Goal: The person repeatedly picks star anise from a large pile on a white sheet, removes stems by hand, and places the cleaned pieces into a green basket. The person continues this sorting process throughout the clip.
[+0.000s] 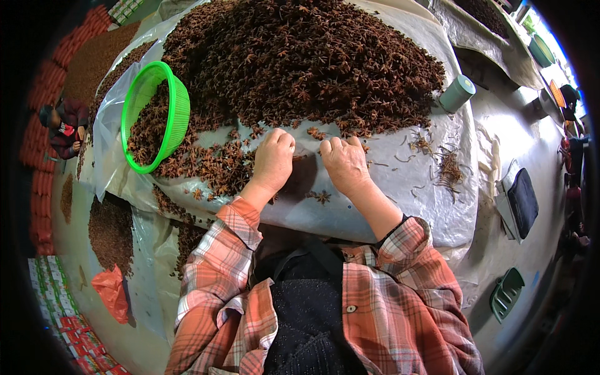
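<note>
A large heap of dried star anise (300,61) covers the far part of a table spread with plastic sheeting (422,168). My left hand (275,157) is at the heap's near edge, its fingers curled down, beside a smaller pile of star anise (220,164). My right hand (344,161) is just to the right, also with curled fingers. Whether either hand pinches a piece is hidden. A few star anise (322,197) lie between my forearms. To the left, a bright green plastic basket (183,112) leans on its side with star anise in it. Loose stems (449,171) lie at the right.
A grey-green lidded container (457,93) stands at the heap's right edge. A green dustpan (507,293) and a dark cushion (522,204) are off to the right. On the floor at left are an orange-red plastic bag (111,293) and a brown pile (111,229). Another person (68,124) is at far left.
</note>
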